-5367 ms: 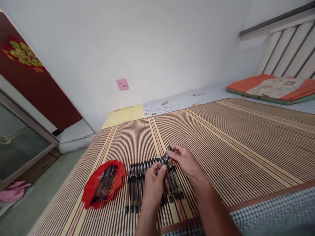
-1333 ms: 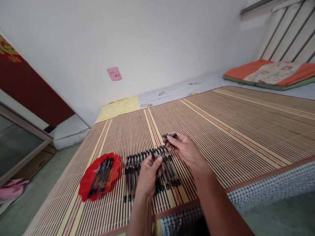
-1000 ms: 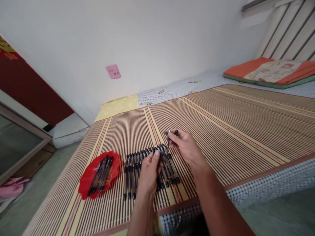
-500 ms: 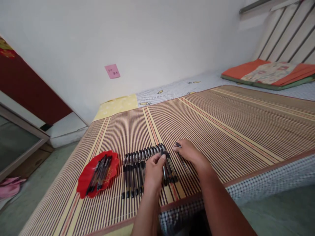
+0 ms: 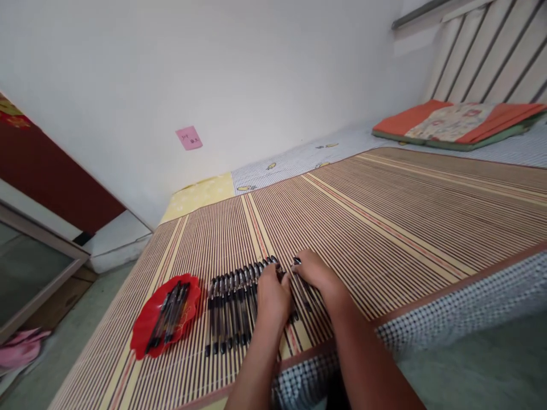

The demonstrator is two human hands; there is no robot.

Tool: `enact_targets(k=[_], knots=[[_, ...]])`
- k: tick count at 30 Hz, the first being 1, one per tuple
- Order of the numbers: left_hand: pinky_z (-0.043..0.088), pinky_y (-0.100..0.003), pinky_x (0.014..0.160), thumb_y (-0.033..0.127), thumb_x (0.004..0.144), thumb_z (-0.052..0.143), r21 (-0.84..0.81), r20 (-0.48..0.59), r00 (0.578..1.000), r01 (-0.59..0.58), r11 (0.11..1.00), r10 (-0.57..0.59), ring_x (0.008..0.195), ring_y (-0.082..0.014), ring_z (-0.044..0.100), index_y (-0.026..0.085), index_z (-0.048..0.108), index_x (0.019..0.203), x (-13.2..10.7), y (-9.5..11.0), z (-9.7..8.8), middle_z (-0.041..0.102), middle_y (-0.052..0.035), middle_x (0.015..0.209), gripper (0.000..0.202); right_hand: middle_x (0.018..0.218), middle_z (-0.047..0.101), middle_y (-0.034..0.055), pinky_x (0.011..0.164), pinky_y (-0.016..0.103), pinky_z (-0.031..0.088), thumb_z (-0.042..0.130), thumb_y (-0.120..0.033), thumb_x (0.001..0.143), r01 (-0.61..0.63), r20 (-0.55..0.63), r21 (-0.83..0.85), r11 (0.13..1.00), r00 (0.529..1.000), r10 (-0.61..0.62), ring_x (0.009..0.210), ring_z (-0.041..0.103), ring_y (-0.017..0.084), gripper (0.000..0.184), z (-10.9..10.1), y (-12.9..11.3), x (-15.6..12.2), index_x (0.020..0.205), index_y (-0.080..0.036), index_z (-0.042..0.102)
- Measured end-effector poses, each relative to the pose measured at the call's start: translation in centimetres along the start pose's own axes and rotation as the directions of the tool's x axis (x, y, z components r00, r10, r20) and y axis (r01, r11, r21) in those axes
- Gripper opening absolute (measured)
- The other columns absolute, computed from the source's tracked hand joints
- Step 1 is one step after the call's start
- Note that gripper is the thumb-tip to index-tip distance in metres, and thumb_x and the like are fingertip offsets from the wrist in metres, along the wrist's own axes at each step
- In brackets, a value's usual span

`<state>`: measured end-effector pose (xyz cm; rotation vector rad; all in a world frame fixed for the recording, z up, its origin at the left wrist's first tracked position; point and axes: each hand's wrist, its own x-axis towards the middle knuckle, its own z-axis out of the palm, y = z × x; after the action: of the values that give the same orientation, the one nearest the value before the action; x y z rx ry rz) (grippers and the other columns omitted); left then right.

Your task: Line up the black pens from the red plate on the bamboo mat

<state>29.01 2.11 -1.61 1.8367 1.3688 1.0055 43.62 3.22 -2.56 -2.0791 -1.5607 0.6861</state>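
A row of several black pens (image 5: 228, 302) lies side by side on a striped bamboo mat (image 5: 384, 216). My left hand (image 5: 273, 293) rests on the right end of the row with its fingers curled down over the pens; what they grip is hidden. My right hand (image 5: 314, 276) touches the left hand just to its right. It is closed on a black pen (image 5: 296, 261) held low against the mat at the end of the row. A red plate (image 5: 141, 340) to the left of the row holds several more black pens (image 5: 167, 316).
The mat covers a bed that runs along a white wall with a pink note (image 5: 188, 138). A folded orange cushion (image 5: 453, 122) lies at the far right by the slatted headboard. The bed's near edge (image 5: 427, 310) drops to the floor. A glass-fronted cabinet (image 5: 29, 273) stands at the left.
My right hand, which held a thin pen part up above the row, has come down to the mat with a pen. Both hands now meet at the row's right end.
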Motion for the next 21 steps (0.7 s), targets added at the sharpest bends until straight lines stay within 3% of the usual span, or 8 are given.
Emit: enact_targets(k=[2,7,10,14,17,21], knots=[[0.038,-0.028,0.076,0.014,0.079,0.069,0.001,-0.054,0.998,-0.042,0.999,0.043,0.083,-0.0235,0.061,0.02,0.07,0.088,-0.4,-0.2,-1.5,0.068,-0.0073,0.085,0.011,0.096,0.073,0.0156,0.066,0.027,0.036,0.068,-0.017,0.081,-0.006,0.001,-0.007,1.0,1.0,0.006,0.087,0.066,0.021,0.011,0.1,-0.2,0.0,0.089,-0.012,0.072],[0.042,-0.03,0.077,0.022,0.087,0.064,0.008,0.005,0.999,-0.049,0.999,0.049,0.082,-0.023,0.062,0.02,0.069,0.088,-2.6,-1.3,-3.6,0.069,-0.006,0.086,0.006,0.09,0.073,0.0138,0.063,0.027,0.036,0.068,-0.018,0.082,0.01,0.026,-0.017,1.0,1.0,-0.01,0.08,0.066,0.02,0.01,0.4,-0.8,0.2,0.088,-0.012,0.073],[0.045,-0.034,0.081,0.017,0.091,0.056,0.132,-0.01,0.984,-0.172,0.976,0.175,0.089,-0.0236,0.061,0.021,0.068,0.096,-4.1,-1.6,-2.8,0.068,-0.0056,0.092,0.013,0.089,0.074,0.0123,0.064,0.025,0.036,0.067,-0.017,0.082,0.028,0.035,-0.026,0.999,0.999,-0.027,0.08,0.065,0.018,0.009,0.8,-1.2,0.3,0.087,-0.012,0.073],[0.047,-0.038,0.084,0.008,0.093,0.05,0.273,0.099,0.929,-0.37,0.888,0.357,0.093,-0.0239,0.056,0.02,0.068,0.097,-5.7,-1.4,-1.0,0.067,-0.0055,0.098,0.022,0.091,0.074,0.0125,0.064,0.026,0.035,0.067,-0.019,0.084,0.022,0.023,-0.045,0.999,1.0,-0.021,0.081,0.065,0.019,0.011,1.0,-1.1,0.2,0.088,-0.011,0.073],[0.047,-0.042,0.087,0.008,0.093,0.052,0.324,0.15,0.909,-0.417,0.849,0.389,0.096,-0.025,0.054,0.018,0.067,0.102,-6.4,-1.4,-0.3,0.067,-0.0066,0.104,0.02,0.09,0.073,0.0134,0.064,0.027,0.035,0.065,-0.02,0.086,0.018,0.012,-0.055,0.998,1.0,-0.018,0.08,0.064,0.019,0.011,0.8,-0.9,0.0,0.088,-0.011,0.072],[0.045,-0.046,0.089,0.01,0.091,0.056,0.371,0.269,0.9,-0.426,0.825,0.344,0.104,-0.0272,0.052,0.021,0.067,0.103,-6.6,-1.1,-0.1,0.067,-0.0042,0.114,0.019,0.088,0.072,0.0111,0.065,0.025,0.034,0.061,-0.013,0.086,0.062,0.007,-0.056,0.996,0.998,-0.062,0.081,0.062,0.018,0.01,0.5,-1.0,-0.2,0.085,-0.013,0.07]])
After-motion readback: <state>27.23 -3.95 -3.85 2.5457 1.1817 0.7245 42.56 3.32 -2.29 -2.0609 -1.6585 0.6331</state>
